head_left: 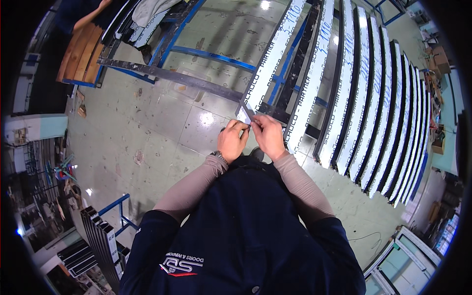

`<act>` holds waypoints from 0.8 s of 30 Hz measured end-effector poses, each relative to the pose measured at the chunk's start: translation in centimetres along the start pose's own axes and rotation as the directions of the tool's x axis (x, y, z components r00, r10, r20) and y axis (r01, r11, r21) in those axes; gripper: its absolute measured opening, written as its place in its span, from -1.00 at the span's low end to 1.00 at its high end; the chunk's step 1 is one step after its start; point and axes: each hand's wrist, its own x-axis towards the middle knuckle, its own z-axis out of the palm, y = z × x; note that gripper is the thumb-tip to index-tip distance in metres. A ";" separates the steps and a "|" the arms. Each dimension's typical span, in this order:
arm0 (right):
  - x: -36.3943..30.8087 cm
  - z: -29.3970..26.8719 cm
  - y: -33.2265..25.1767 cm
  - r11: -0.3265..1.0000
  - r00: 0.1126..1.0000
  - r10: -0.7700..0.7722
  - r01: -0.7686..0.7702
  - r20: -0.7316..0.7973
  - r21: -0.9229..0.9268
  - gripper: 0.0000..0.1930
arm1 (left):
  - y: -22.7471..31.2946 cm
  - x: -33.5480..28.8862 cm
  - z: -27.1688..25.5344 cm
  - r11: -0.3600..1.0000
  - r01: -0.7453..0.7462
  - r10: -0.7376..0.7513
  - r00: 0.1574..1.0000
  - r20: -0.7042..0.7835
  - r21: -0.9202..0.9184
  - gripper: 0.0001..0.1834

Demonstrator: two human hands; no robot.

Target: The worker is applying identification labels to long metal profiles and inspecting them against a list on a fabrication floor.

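Note:
In front of me, both hands meet at the near end of a long dark metal profile (pixel 266 69) covered in white printed film. My right hand (pixel 269 136) is closed, its fingers on the profile's end corner beside a small grey strip or flap. My left hand (pixel 233 141), wearing a wristwatch, has its fingers curled in and its thumb and fingertips pressed close to the right fingertips. Whatever the left fingers pinch is too small or hidden to make out.
To the right, several similar film-covered profiles (pixel 346 98) lie side by side across a blue and black metal frame (pixel 211 58). Wooden pieces (pixel 81 54) are stacked far left, near another person's arm (pixel 91 17). Dark profiles (pixel 98 241) stand at lower left; a white frame (pixel 405 260) is lower right.

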 end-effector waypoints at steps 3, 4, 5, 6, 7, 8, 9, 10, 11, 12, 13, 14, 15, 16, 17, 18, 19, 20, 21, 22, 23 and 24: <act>0.0 0.2 0.0 0.983 0.992 -0.112 0.119 0.056 -0.138 -0.77 | 0.0 -0.1 0.0 0.997 0.063 -0.063 0.998 0.000 -0.034 -0.86; 0.0 0.2 0.0 0.982 0.991 -0.117 0.124 0.062 -0.144 -0.77 | 0.0 -0.1 0.0 0.997 0.066 -0.066 0.998 -0.006 -0.041 -0.86; 0.0 0.1 0.0 0.977 0.990 -0.120 0.131 0.075 -0.165 -0.75 | -0.1 -0.1 -0.1 0.997 0.067 -0.067 0.998 0.000 -0.044 -0.86; -0.1 0.0 -0.1 0.973 0.988 -0.123 0.138 0.088 -0.185 -0.74 | -0.1 0.0 -0.1 0.997 0.068 -0.068 0.998 0.006 -0.046 -0.86; -0.2 0.0 -0.2 0.972 0.988 -0.126 0.142 0.093 -0.189 -0.74 | 0.0 -0.1 -0.1 0.996 0.071 -0.071 0.997 0.002 -0.050 -0.86; -0.3 0.0 -0.4 0.968 0.987 -0.127 0.145 0.099 -0.205 -0.74 | 0.0 -0.1 -0.1 0.996 0.079 -0.078 0.997 0.012 -0.040 -0.86; -0.4 0.0 -0.4 0.964 0.987 -0.126 0.147 0.104 -0.221 -0.73 | 0.0 -0.1 0.0 0.996 0.085 -0.084 0.996 0.023 -0.029 -0.86; -0.4 0.0 -0.4 0.963 0.986 -0.129 0.149 0.106 -0.223 -0.73 | -0.1 0.0 -0.1 0.996 0.085 -0.084 0.996 0.020 -0.032 -0.86; -0.4 0.1 -0.4 0.954 0.984 -0.139 0.164 0.114 -0.251 -0.72 | -0.2 0.0 -0.2 0.999 0.052 -0.052 0.998 0.024 -0.013 -0.86; -0.5 0.1 -0.3 0.944 0.981 -0.149 0.178 0.122 -0.278 -0.72 | -0.3 0.0 -0.2 1.000 0.020 -0.020 0.999 0.029 0.006 -0.87; -0.5 0.2 -0.3 0.943 0.981 -0.150 0.180 0.123 -0.280 -0.72 | -0.4 0.0 -0.1 1.000 0.020 -0.020 0.999 0.027 0.005 -0.87; -0.4 0.2 -0.2 0.934 0.980 -0.131 0.172 0.147 -0.313 -0.71 | -0.5 0.2 -0.1 0.999 0.002 -0.004 0.999 0.053 0.035 -0.86; -0.4 0.2 -0.2 0.924 0.979 -0.110 0.165 0.172 -0.345 -0.71 | -0.6 0.3 -0.1 0.998 -0.016 0.011 0.997 0.081 0.066 -0.86; -0.4 0.3 -0.3 0.924 0.979 -0.111 0.165 0.173 -0.346 -0.71 | -0.7 0.4 -0.2 0.998 -0.016 0.011 0.997 0.080 0.065 -0.86; -0.4 0.4 -0.3 0.917 0.978 -0.121 0.176 0.172 -0.359 -0.72 | -0.8 0.6 -0.3 0.994 -0.034 0.021 0.993 0.118 0.105 -0.86; -0.4 0.4 -0.4 0.909 0.977 -0.131 0.187 0.170 -0.372 -0.73 | -0.9 0.8 -0.5 0.988 -0.055 0.032 0.987 0.157 0.145 -0.85; -0.4 0.4 -0.5 0.909 0.977 -0.131 0.187 0.169 -0.373 -0.73 | -1.0 1.0 -0.6 0.988 -0.056 0.033 0.987 0.157 0.145 -0.85; -0.4 0.4 -0.6 0.911 0.978 -0.117 0.175 0.171 -0.373 -0.73 | -1.0 1.2 -0.7 0.987 -0.056 0.032 0.988 0.153 0.151 -0.85; -0.4 0.5 -0.5 0.914 0.980 -0.103 0.162 0.172 -0.373 -0.73 | -1.0 1.5 -0.8 0.986 -0.056 0.032 0.988 0.150 0.158 -0.86; -0.4 0.5 -0.5 0.914 0.980 -0.102 0.160 0.169 -0.374 -0.73 | -1.0 1.7 -0.9 0.986 -0.059 0.035 0.988 0.152 0.158 -0.86; -0.4 0.6 -0.4 0.914 0.980 -0.106 0.162 0.168 -0.373 -0.74 | -1.0 1.8 -1.0 0.988 -0.055 0.037 0.991 0.125 0.142 -0.86; -0.4 0.6 -0.4 0.913 0.980 -0.109 0.165 0.167 -0.372 -0.74 | -1.0 2.0 -1.1 0.991 -0.050 0.038 0.994 0.098 0.126 -0.86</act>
